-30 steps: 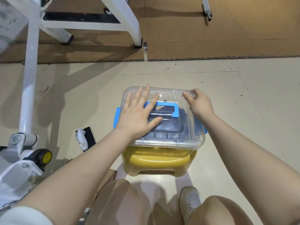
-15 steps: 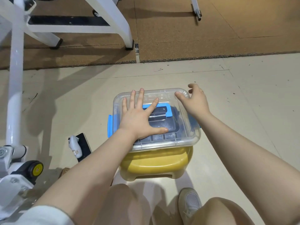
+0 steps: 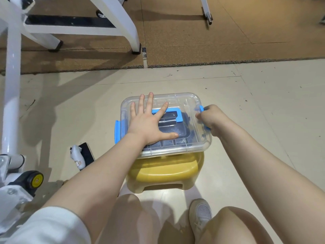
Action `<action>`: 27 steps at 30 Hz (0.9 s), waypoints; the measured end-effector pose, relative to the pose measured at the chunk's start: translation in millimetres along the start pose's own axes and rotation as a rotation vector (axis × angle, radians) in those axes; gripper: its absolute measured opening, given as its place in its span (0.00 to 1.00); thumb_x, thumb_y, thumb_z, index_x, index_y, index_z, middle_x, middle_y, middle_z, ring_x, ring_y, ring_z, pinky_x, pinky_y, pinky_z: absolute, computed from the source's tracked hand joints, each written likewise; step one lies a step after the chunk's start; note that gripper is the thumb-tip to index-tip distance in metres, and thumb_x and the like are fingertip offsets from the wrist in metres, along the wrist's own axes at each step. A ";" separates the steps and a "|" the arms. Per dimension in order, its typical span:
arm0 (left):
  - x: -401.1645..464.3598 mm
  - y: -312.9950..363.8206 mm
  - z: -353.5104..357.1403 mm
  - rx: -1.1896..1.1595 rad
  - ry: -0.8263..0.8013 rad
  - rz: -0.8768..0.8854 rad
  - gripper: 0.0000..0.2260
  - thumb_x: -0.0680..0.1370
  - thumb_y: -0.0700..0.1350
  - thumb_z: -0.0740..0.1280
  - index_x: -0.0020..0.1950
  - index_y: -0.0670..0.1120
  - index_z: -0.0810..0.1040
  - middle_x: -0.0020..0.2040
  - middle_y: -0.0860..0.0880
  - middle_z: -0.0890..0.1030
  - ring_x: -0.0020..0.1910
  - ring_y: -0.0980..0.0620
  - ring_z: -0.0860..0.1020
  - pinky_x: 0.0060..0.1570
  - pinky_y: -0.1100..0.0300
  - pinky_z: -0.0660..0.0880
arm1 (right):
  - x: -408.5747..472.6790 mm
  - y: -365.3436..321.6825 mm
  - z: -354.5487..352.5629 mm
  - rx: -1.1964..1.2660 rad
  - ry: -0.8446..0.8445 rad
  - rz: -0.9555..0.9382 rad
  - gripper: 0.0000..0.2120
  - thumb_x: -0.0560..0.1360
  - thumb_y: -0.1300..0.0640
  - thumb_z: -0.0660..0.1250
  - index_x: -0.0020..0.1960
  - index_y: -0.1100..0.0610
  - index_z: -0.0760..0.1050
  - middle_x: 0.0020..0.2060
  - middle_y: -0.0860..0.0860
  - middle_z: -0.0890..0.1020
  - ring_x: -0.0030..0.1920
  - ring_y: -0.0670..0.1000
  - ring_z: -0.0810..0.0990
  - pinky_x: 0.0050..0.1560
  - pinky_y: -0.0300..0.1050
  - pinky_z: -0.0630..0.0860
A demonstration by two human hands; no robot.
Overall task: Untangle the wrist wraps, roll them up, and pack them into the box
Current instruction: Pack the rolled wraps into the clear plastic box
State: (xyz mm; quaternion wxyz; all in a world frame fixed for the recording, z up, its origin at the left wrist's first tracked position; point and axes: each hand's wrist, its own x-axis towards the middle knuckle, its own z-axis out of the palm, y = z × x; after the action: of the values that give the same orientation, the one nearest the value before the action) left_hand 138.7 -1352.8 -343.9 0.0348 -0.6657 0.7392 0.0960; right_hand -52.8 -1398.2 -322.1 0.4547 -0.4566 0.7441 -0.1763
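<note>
Box (image 3: 191, 138) long axis left-right | left hand (image 3: 149, 124) flat on lid (image 3: 182, 103) | right hand (image 3: 213, 118) grips right-end latch (image 3: 202, 108), nearer.

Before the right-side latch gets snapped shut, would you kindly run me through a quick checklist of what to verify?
1. Lid seated on the box: looks flush, ok.
2. Left hand pressing flat on the lid to steady it: ok.
3. Right hand gripping the right blue latch: ok.
4. Left blue latch fastened: cannot tell.
5. Wrist wraps inside: dark contents show through the lid, but whether rolled, cannot tell.
6. Box sitting squarely on the yellow stool: ok.
</note>
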 end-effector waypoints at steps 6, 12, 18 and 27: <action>-0.4 0.4 0.1 -0.012 0.014 0.009 0.48 0.62 0.80 0.53 0.76 0.63 0.40 0.76 0.44 0.33 0.74 0.41 0.32 0.72 0.40 0.37 | 0.3 3.2 9.8 -0.101 0.159 -0.027 0.12 0.76 0.62 0.59 0.57 0.62 0.75 0.49 0.59 0.78 0.46 0.60 0.78 0.43 0.48 0.75; -1.4 -2.0 1.5 -0.153 0.078 0.034 0.39 0.75 0.62 0.60 0.78 0.52 0.44 0.78 0.44 0.39 0.76 0.44 0.38 0.72 0.44 0.37 | -35.8 -1.5 52.8 -0.689 0.224 -0.628 0.32 0.76 0.62 0.60 0.77 0.56 0.51 0.77 0.56 0.52 0.76 0.57 0.50 0.74 0.51 0.50; -16.7 -7.6 -12.4 -0.683 0.654 -0.182 0.23 0.75 0.34 0.54 0.71 0.38 0.66 0.70 0.40 0.69 0.72 0.40 0.63 0.72 0.48 0.58 | -30.7 -28.2 86.7 -0.772 -0.014 -0.883 0.29 0.79 0.44 0.56 0.77 0.50 0.54 0.78 0.52 0.48 0.77 0.53 0.46 0.75 0.53 0.44; -50.9 -63.4 -2.7 -1.356 -0.050 -0.767 0.20 0.75 0.58 0.68 0.50 0.41 0.79 0.45 0.45 0.82 0.40 0.50 0.81 0.36 0.60 0.77 | -27.9 -23.7 91.8 -0.974 0.014 -0.880 0.34 0.76 0.32 0.49 0.77 0.46 0.49 0.78 0.50 0.45 0.77 0.54 0.43 0.74 0.59 0.44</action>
State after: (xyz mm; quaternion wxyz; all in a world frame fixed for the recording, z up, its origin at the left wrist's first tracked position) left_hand 207.5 -1309.5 -338.1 -0.3321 -0.7484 0.2362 0.5232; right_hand 41.1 -1373.1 -339.8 0.0767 -0.8709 0.4854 0.0081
